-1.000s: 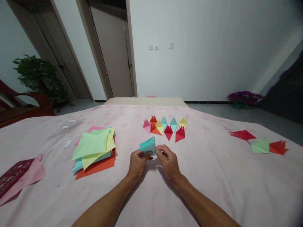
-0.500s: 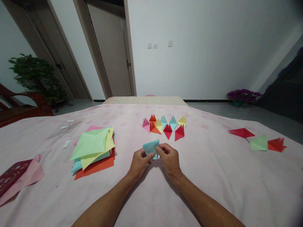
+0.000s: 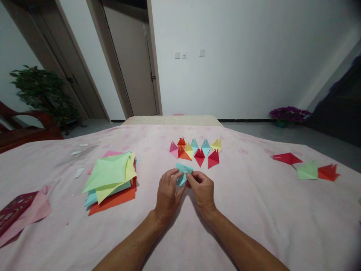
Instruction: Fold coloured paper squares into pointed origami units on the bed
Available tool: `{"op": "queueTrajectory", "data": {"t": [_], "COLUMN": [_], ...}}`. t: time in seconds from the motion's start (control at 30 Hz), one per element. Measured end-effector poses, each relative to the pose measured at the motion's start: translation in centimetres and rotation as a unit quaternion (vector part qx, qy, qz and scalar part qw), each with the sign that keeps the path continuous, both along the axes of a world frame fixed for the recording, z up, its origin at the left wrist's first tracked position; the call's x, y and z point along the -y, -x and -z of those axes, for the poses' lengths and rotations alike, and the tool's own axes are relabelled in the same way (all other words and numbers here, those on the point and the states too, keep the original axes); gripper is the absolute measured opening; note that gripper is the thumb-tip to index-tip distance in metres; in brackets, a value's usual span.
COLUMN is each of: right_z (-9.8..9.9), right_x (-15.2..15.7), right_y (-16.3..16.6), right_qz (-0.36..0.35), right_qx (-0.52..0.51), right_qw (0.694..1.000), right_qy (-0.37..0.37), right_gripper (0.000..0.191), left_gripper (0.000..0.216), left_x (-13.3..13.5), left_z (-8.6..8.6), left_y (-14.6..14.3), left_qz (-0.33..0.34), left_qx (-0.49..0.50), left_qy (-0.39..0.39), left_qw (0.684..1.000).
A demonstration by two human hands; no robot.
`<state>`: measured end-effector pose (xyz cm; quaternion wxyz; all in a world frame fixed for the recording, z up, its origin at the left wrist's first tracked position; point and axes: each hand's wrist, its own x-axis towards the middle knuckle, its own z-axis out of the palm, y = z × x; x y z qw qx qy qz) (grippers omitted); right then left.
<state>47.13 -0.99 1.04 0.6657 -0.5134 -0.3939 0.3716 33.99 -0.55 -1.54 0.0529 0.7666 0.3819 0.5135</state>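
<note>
A small folded piece of light blue origami paper (image 3: pixel 184 169) is held just above the cloth, in front of my body. My right hand (image 3: pixel 202 190) pinches its right side between thumb and fingers. At the left side, my left hand (image 3: pixel 167 194) has its fingertips on the paper and its thumb by the lower edge, so the paper sits between them. Part of the paper is hidden behind the fingers. Just beyond stand several folded paper cranes, among them a red crane (image 3: pixel 199 157), a pink crane (image 3: pixel 174 149) and a yellow crane (image 3: pixel 216 145).
A stack of coloured paper sheets (image 3: pixel 108 173) lies to the left on the pink cloth (image 3: pixel 254 210). Farther left are a dark red packet (image 3: pixel 17 209) and a pink sheet (image 3: pixel 39 210). At the right lie a red folded piece (image 3: pixel 287 158), a green one (image 3: pixel 308 171) and an orange-red one (image 3: pixel 328 173).
My left hand has turned, its fingers coming over to the near side of the blue paper while the thumb dropped lower. The paper has tilted and shifted slightly right.
</note>
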Motion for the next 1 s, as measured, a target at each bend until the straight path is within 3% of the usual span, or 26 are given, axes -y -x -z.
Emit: {"op": "queueTrajectory", "data": {"t": [0.17, 0.33, 0.4, 0.47, 0.57, 0.63, 0.8, 1.0], "right_z": [-0.3, 0.0, 0.3, 0.5, 0.9, 1.2, 1.9, 1.9], "right_x": [0.4, 0.2, 0.0, -0.3, -0.7, -0.8, -1.1, -0.5], "right_y": [0.3, 0.2, 0.0, -0.3, -0.6, -0.6, -0.4, -1.1], "right_qz": [-0.017, -0.046, -0.047, -0.016, -0.003, -0.035, -0.045, 0.036], "right_qx": [-0.019, -0.018, -0.001, 0.044, 0.090, 0.073, 0.047, 0.176], "right_qw": [1.000, 0.998, 0.999, 0.999, 0.996, 0.996, 0.997, 0.970], "right_qy": [0.010, 0.026, 0.024, 0.006, -0.022, -0.022, -0.039, -0.165], "right_gripper": [0.029, 0.033, 0.034, 0.034, 0.036, 0.038, 0.030, 0.014], "left_gripper": [0.032, 0.021, 0.017, 0.024, 0.038, 0.041, 0.034, 0.018], "left_x": [-0.4, -0.8, -1.1, -1.5, -1.6, -1.3, -0.8, -1.3], "left_z": [-0.5, -0.6, -0.4, -0.1, 0.1, 0.1, -0.2, -0.2], "left_y": [0.7, 1.0, 0.6, 0.2, -0.4, -0.5, -0.1, 0.3], "left_qz": [0.037, 0.084, 0.054, 0.038, 0.086, 0.120, 0.179, 0.214], "left_qx": [0.018, 0.142, 0.261, 0.395, 0.522, 0.553, 0.559, 0.590], "left_qy": [0.034, 0.156, 0.235, 0.323, 0.414, 0.444, 0.483, 0.487], "left_qw": [0.999, 0.974, 0.935, 0.859, 0.741, 0.695, 0.650, 0.607]}}
